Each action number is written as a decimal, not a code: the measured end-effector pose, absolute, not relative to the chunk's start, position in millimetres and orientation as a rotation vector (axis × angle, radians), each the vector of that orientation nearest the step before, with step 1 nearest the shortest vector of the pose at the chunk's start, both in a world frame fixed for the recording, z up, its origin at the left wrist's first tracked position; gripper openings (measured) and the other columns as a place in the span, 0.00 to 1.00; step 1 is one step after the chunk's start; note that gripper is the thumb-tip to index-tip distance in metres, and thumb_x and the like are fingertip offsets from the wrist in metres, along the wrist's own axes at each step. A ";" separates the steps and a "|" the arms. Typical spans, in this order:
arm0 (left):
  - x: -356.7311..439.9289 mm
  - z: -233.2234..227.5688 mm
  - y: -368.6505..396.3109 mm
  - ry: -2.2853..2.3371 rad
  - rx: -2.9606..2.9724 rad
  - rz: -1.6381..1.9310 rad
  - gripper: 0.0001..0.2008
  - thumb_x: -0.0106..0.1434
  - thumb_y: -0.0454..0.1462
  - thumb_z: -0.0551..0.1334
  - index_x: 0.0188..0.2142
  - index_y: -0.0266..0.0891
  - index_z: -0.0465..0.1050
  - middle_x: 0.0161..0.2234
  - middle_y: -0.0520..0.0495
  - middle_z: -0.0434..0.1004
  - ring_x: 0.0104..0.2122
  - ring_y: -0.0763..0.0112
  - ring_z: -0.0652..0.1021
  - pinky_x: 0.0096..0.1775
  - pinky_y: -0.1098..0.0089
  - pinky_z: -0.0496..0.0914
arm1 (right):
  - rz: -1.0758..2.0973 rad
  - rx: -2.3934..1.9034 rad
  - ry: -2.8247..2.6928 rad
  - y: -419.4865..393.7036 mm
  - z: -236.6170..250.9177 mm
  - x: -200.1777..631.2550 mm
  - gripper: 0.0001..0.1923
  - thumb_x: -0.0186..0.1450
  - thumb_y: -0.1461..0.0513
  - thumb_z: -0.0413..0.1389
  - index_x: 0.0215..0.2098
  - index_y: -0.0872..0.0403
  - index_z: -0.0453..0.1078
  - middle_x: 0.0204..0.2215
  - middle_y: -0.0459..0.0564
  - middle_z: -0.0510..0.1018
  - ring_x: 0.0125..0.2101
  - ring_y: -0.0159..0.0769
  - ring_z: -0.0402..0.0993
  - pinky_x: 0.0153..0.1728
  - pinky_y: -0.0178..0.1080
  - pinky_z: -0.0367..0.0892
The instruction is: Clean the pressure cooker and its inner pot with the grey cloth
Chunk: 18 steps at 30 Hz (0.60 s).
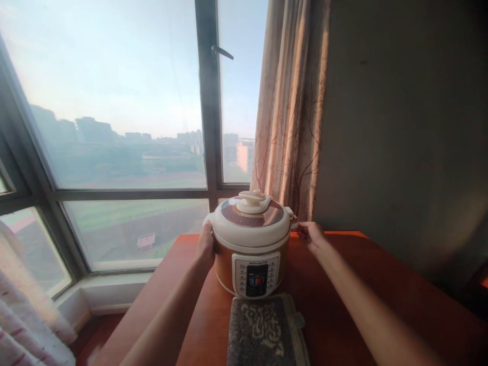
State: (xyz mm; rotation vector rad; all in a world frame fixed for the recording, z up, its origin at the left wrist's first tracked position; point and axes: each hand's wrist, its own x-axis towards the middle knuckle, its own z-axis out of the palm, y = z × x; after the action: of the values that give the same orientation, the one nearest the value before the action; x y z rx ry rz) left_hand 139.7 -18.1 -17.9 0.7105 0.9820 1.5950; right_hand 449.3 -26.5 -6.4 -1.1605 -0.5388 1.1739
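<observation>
An electric pressure cooker (249, 241) stands upright on the reddish-brown table, its white lid on and its control panel facing me. My left hand (206, 246) is closed at the side handle on the cooker's left, with the fingers partly hidden behind it. On the other side, my right hand (312, 236) has its fingers curled on the right side handle. Right in front of the cooker lies a folded grey cloth (265, 330) with a cream pattern, close to its base.
The wooden table (328, 310) reaches toward the large window (125, 101) at the left and back. A beige curtain (292, 101) hangs behind the cooker, beside a dark wall (400, 127). Another curtain (26, 310) is at the lower left.
</observation>
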 end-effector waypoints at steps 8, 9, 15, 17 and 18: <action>145.0 -19.9 -24.8 0.931 0.734 1.587 0.18 0.63 0.50 0.59 0.35 0.38 0.77 0.30 0.43 0.83 0.39 0.55 0.82 0.40 0.64 0.75 | 1.144 -1.134 -0.515 -33.9 -9.8 453.3 0.05 0.55 0.68 0.57 0.21 0.56 0.68 0.14 0.48 0.74 0.11 0.24 0.58 0.10 0.28 0.49; 145.8 -20.5 -25.4 0.918 0.745 1.577 0.19 0.62 0.51 0.60 0.36 0.37 0.77 0.31 0.42 0.83 0.39 0.55 0.82 0.40 0.63 0.75 | 1.142 -1.130 -0.511 -35.5 -10.1 454.3 0.05 0.54 0.68 0.57 0.22 0.56 0.68 0.13 0.48 0.74 0.11 0.24 0.58 0.10 0.28 0.49; 153.1 -22.8 -29.0 0.856 0.770 1.557 0.23 0.62 0.53 0.60 0.43 0.36 0.78 0.35 0.40 0.84 0.42 0.52 0.82 0.43 0.59 0.75 | 1.142 -1.104 -0.477 -48.9 -9.7 460.8 0.05 0.57 0.68 0.54 0.24 0.57 0.68 0.14 0.47 0.74 0.11 0.23 0.57 0.11 0.26 0.50; 155.1 -22.2 -31.1 0.847 0.770 1.578 0.22 0.64 0.51 0.60 0.44 0.36 0.78 0.37 0.40 0.84 0.43 0.52 0.81 0.44 0.59 0.75 | 1.145 -1.094 -0.469 -51.8 -9.5 461.2 0.05 0.58 0.68 0.54 0.24 0.57 0.68 0.14 0.47 0.73 0.12 0.23 0.58 0.12 0.26 0.51; 155.8 -21.6 -32.4 0.842 0.768 1.581 0.21 0.65 0.50 0.59 0.44 0.36 0.78 0.37 0.40 0.84 0.43 0.53 0.81 0.44 0.59 0.75 | 1.146 -1.089 -0.467 -52.7 -9.6 460.9 0.05 0.58 0.68 0.55 0.24 0.57 0.68 0.14 0.46 0.73 0.12 0.23 0.58 0.12 0.26 0.51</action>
State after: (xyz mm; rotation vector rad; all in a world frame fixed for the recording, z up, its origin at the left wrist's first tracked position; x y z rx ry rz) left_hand 155.8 -32.4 -21.6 0.7676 0.8419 1.5809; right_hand 460.9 -52.7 -9.6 -1.0895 -0.4668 1.1461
